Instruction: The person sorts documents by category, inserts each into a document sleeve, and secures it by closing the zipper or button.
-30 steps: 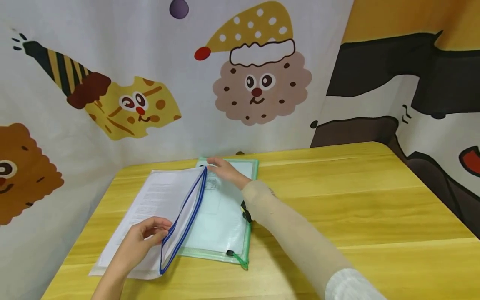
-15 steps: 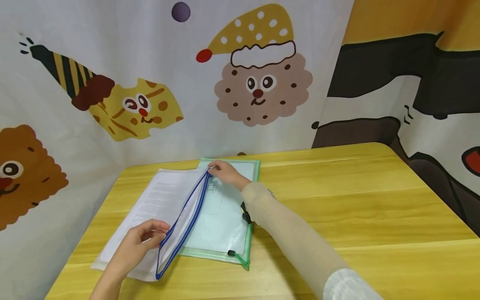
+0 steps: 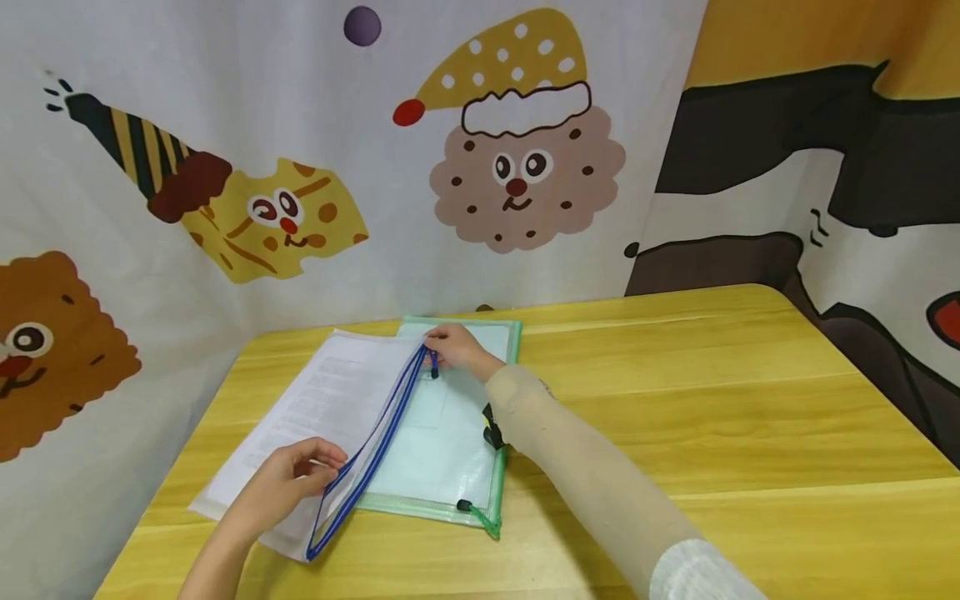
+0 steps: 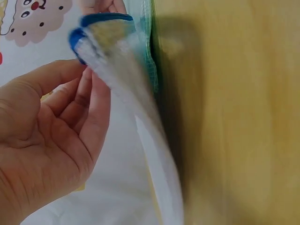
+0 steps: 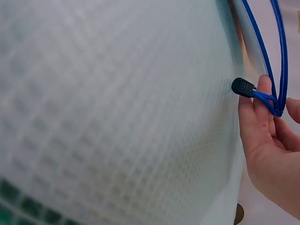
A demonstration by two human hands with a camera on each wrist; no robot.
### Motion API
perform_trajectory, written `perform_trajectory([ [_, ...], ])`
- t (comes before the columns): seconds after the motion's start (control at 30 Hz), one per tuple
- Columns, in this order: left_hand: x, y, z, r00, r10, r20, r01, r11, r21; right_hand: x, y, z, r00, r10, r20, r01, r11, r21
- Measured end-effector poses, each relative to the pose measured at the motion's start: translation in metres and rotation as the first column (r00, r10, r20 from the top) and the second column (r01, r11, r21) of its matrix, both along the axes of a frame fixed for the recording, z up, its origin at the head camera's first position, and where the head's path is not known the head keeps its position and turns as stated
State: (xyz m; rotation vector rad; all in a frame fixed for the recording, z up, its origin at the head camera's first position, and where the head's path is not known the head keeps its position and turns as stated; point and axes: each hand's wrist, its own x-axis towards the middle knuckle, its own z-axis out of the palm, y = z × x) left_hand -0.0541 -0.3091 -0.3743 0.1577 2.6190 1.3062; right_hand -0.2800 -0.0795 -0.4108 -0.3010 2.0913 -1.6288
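Observation:
A clear zip document bag (image 3: 300,400) with blue zip edging and printed paper inside lies slanted at the left, its mouth parted. My left hand (image 3: 288,483) pinches the upper lip of that mouth towards the near end. In the left wrist view, thumb and fingertips meet at the blue edging (image 4: 76,44). My right hand (image 3: 459,348) holds the far corner, where the zip ends. A blue cord pull (image 5: 265,97) with a black tip (image 5: 243,87) hangs across its fingers in the right wrist view. The zip slider is hidden by the fingers.
A second zip document bag (image 3: 420,450), edged in green, lies flat beneath the blue-edged one. Its green cord pull (image 3: 480,518) rests at the near right corner. The yellow wooden table (image 3: 675,400) meets a cartoon-print curtain (image 3: 300,83) at the back.
My right hand has closed from loosely spread fingers onto the far corner and brought it slightly right. The blue-edged bag has shifted right, its mouth looks narrower, and the cord pull now shows.

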Motion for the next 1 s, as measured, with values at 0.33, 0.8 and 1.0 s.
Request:
perform_trajectory([
  [0.33, -0.023, 0.003, -0.002, 0.978, -0.095, 0.187, 0.072, 0.989, 0.127, 0.004, 0.002, 0.008, 0.990, 0.023, 0.139, -0.015, 0.998, -0.062],
  [0.8, -0.080, 0.047, -0.006, 0.960, 0.099, 0.262, -0.171, 0.948, 0.268, 0.013, 0.006, 0.012, 0.969, 0.037, 0.244, -0.012, 0.995, -0.102],
  [1.0, -0.094, 0.064, -0.011, 0.952, 0.181, 0.247, -0.259, 0.907, 0.333, 0.015, 0.004, 0.016, 0.974, 0.027, 0.225, -0.007, 0.996, -0.088],
])
